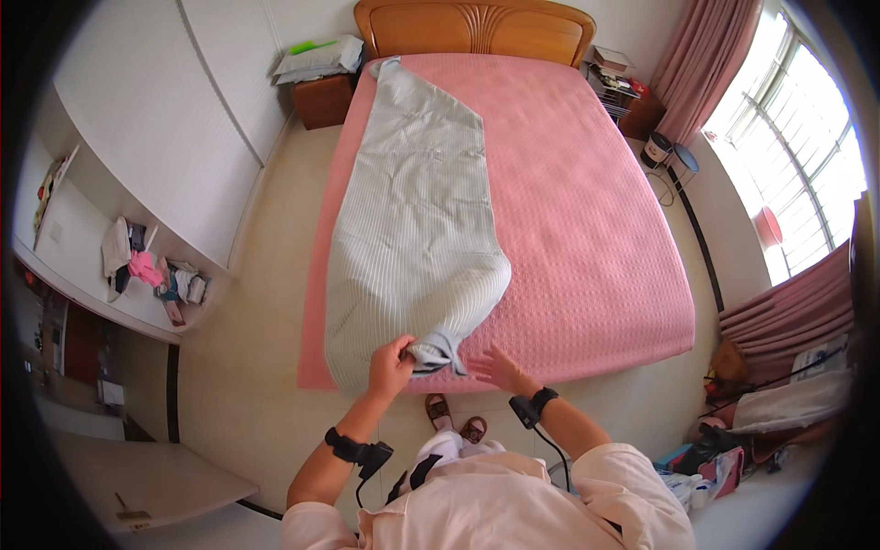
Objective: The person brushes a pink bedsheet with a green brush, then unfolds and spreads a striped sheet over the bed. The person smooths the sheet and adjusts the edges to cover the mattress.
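A grey-green striped sheet (417,202) lies folded lengthwise over the left part of the bed, its surface wrinkled. At the foot of the bed my left hand (392,368) is closed round the sheet's near corner, where the cloth is bunched and lifted. My right hand (500,368) is beside that bunched corner, fingers spread, holding nothing. It is over the edge of the pink quilted bed cover (587,257), and whether it touches the cover I cannot tell.
A wooden headboard (477,29) stands at the far end. Folded pillows (321,60) rest on a left nightstand (323,101). White wardrobe and shelves line the left wall. On the right are a stool (686,159), a barred window and heaped bags (706,463). My sandals (440,408) are on the tiled floor.
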`<state>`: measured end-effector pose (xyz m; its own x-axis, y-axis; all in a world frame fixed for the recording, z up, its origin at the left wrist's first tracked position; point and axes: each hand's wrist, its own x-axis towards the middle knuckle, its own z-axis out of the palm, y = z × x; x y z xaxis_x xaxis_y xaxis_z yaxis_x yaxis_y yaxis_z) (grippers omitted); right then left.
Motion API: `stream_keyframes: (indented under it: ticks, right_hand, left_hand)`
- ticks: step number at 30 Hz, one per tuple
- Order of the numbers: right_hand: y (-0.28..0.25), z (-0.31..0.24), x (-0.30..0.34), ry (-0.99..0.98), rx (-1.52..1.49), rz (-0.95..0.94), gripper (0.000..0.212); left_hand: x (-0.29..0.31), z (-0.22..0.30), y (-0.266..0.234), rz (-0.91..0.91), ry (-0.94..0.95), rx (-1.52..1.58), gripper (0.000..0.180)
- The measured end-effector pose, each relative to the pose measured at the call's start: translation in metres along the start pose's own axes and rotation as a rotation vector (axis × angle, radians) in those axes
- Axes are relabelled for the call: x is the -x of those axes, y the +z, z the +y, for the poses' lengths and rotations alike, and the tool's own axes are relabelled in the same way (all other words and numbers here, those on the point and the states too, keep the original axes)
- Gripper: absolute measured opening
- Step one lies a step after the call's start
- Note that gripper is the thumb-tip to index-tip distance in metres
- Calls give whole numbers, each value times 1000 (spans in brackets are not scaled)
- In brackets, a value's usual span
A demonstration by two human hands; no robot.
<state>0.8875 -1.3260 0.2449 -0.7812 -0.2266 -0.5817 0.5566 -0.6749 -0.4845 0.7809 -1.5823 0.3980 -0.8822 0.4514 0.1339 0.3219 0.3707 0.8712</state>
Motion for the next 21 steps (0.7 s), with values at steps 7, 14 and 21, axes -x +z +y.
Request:
stream_keyframes:
  ticks: [7,14,21]
  right_hand:
    - [28,-29,-43,-56,-35,88,80]
    - [50,0,-54,34,-79,46,57]
    - [38,-64,-34,-70,393,179,26]
  left_hand:
    - [-24,9,-18,-77,-133,556,13]
    - [-33,-6,-35,-151,-170,700,17]
    - [-10,-62,-34,-103,-295,541,24]
